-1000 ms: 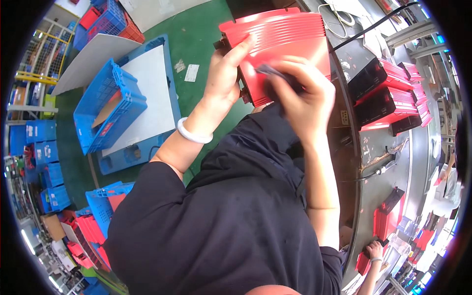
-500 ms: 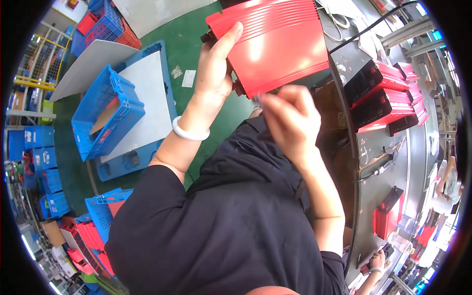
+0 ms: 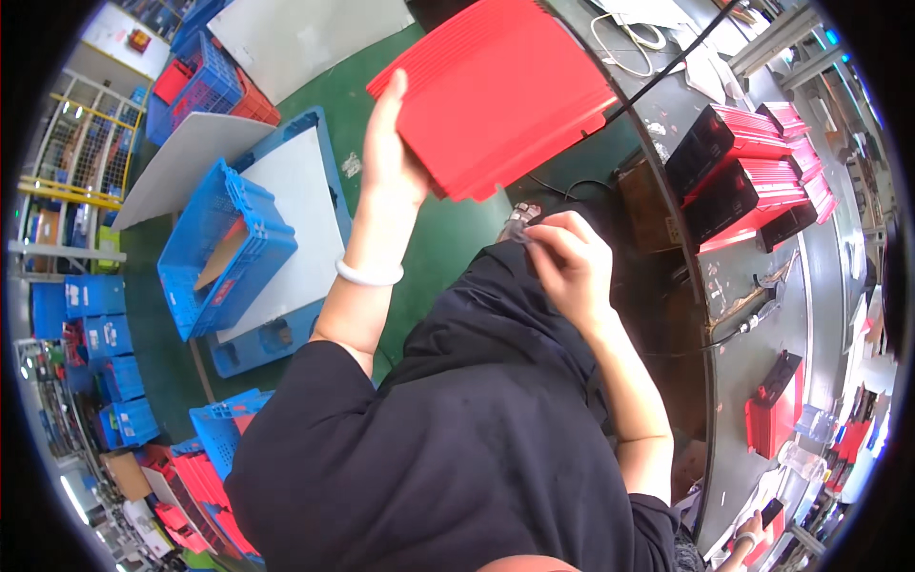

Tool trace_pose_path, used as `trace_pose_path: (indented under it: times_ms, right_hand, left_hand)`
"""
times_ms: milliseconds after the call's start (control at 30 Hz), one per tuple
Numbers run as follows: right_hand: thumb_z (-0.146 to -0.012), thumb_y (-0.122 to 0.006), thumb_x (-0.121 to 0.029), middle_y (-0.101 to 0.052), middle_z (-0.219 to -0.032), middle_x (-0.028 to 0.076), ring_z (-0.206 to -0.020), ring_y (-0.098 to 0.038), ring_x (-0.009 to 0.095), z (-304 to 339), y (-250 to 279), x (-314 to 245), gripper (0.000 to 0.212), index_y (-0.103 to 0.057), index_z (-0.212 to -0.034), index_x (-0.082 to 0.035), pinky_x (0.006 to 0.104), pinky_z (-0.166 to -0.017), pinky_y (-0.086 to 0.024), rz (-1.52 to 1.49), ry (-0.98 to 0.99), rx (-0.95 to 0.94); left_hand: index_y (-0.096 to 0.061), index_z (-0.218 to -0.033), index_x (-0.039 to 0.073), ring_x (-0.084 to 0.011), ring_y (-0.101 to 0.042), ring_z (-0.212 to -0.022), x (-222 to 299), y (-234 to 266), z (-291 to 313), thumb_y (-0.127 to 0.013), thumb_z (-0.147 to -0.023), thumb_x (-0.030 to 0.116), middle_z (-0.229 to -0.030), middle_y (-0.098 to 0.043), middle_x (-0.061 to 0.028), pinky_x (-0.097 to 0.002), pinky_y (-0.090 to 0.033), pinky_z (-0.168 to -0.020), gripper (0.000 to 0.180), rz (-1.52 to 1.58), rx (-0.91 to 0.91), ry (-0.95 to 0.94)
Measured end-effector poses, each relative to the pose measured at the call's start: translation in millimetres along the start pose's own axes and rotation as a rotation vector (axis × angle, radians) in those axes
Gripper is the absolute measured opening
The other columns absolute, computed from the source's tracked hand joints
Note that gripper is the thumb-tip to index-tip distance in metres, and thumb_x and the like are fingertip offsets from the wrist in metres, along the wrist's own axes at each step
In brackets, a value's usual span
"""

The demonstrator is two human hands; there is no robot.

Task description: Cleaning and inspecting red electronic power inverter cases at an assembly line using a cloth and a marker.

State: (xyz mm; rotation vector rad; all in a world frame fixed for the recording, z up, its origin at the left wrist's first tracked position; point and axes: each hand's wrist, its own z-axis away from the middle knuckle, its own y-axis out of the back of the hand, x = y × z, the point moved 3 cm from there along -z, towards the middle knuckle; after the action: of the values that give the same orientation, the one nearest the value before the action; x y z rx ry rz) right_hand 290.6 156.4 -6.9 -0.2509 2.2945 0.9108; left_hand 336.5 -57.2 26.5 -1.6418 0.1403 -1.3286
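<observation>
A red box-shaped housing (image 3: 500, 100) with ribbed edges is held up in front of me. My left hand (image 3: 393, 157) grips it by its left side, thumb along the upper face and the other fingers hidden underneath. A white bangle circles that wrist. Below the housing and apart from it, my right hand (image 3: 575, 262) is closed in a pinch above my dark trousers. A small greyish, see-through scrap (image 3: 517, 231) sticks out from its fingertips; its kind cannot be made out.
At right, a workbench (image 3: 729, 381) carries several red-and-black housings (image 3: 748, 176), a cable (image 3: 753, 324) and a single red unit (image 3: 774, 415). A blue crate (image 3: 224, 257) stands on a blue pallet (image 3: 233, 357) at left. Another person's hand (image 3: 750, 534) shows at lower right.
The red housing has turned and tilted in my left hand, so its flat face shows more. My right hand has moved down away from its lower edge with the small greyish scrap.
</observation>
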Motion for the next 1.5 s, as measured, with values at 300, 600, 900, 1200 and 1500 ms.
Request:
trace_pose_path:
  times_ms: [300, 600, 900, 1200, 1500]
  right_hand:
    - [-0.096, -0.050, -0.011, -0.062, -0.090, 0.001, -0.078, -0.057, 0.006, 16, 22, 45, 0.016, -0.059, -0.107, -0.001, 0.0215, -0.073, -0.047, -1.083, -0.802, 0.355]
    - [-0.097, -0.048, -0.019, -0.061, -0.086, -0.001, -0.073, -0.054, 0.003, 1, 51, 15, 0.022, -0.062, -0.105, -0.003, 0.0189, -0.066, -0.045, -0.851, -0.710, 0.305]
    - [-0.095, -0.053, -0.009, -0.060, -0.093, 0.001, -0.087, -0.054, 0.004, 14, 49, -3, 0.015, -0.056, -0.108, -0.001, 0.0191, -0.080, -0.043, -0.817, -0.623, 0.319]
    - [-0.094, -0.054, -0.015, -0.059, -0.098, 0.004, -0.093, -0.054, 0.010, 27, 55, -6, 0.024, -0.055, -0.114, -0.002, 0.0243, -0.084, -0.043, -0.498, -0.577, 0.334]
    - [-0.101, -0.038, -0.028, -0.064, -0.108, 0.005, -0.100, -0.058, 0.012, 55, 64, 2, 0.040, -0.059, -0.119, 0.000, 0.0259, -0.094, -0.040, -0.639, -0.772, 0.227]
  left_hand:
    - [-0.046, -0.131, 0.004, -0.0267, -0.056, -0.113, -35, 43, -7, -0.042, -0.096, 0.046, -0.125, -0.055, -0.0130, -0.0409, -0.046, -0.096, 0.055, 0.221, -0.316, 0.142]
    - [-0.042, -0.138, 0.009, -0.0344, -0.053, -0.116, -80, 77, -15, -0.049, -0.088, 0.060, -0.132, -0.052, -0.0149, -0.0519, -0.043, -0.097, 0.072, 0.366, -0.409, 0.342]
    - [-0.043, -0.136, 0.004, -0.0329, -0.052, -0.119, -108, 96, -24, -0.053, -0.085, 0.060, -0.134, -0.051, -0.0167, -0.0492, -0.044, -0.098, 0.076, 0.378, -0.576, 0.426]
    - [-0.050, -0.128, -0.002, -0.0325, -0.059, -0.111, -104, 79, -17, -0.060, -0.088, 0.040, -0.125, -0.057, -0.0207, -0.0447, -0.048, -0.096, 0.059, 0.344, -0.569, 0.440]
    - [-0.053, -0.125, -0.003, -0.0312, -0.060, -0.109, -107, 68, -30, -0.060, -0.089, 0.036, -0.123, -0.059, -0.0198, -0.0426, -0.048, -0.095, 0.054, 0.290, -0.608, 0.495]
